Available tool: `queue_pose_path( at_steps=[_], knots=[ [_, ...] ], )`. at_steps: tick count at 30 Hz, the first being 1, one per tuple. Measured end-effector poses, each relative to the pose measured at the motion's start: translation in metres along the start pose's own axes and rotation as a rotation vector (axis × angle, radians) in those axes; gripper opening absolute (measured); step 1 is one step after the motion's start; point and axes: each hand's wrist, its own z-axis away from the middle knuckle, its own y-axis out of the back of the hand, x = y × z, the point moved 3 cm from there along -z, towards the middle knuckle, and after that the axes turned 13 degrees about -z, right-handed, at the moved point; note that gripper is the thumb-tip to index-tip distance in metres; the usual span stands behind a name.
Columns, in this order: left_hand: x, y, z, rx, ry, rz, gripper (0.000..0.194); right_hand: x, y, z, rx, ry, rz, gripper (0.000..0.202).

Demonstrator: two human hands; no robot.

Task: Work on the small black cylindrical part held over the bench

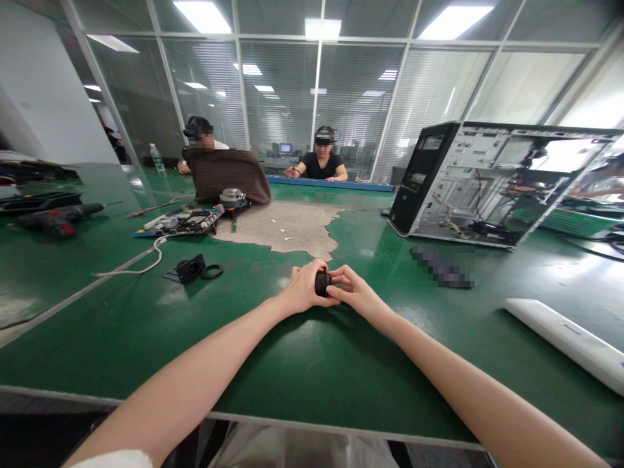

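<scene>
Just above the green tabletop, my left hand (305, 286) wraps round a small black cylindrical part (322, 283) that looks like a camera lens. The fingertips and thumb of my right hand (351, 290) pinch the same part from the other side. Fingers cover much of it, so its exact kind cannot be made out. To the left on the table lie a black bracket-like piece (190, 268) with a round opening and, beside it, a flat black ring (212, 271). Neither hand touches them.
An open computer case (439, 185) stands at the right, with a white bar (568, 335) nearer me. A circuit board (182, 220), a brown cloth-covered thing (229, 172) and a power drill (58, 220) are on the left. Two people (322, 159) sit across the table.
</scene>
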Motion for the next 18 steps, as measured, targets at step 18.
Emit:
queue_pose_path(
  at_steps=[18],
  knots=[
    [-0.001, 0.0, 0.001, -0.007, -0.028, -0.024, 0.052, 0.002, -0.002, -0.001, -0.027, 0.082, 0.066, 0.023]
  ],
)
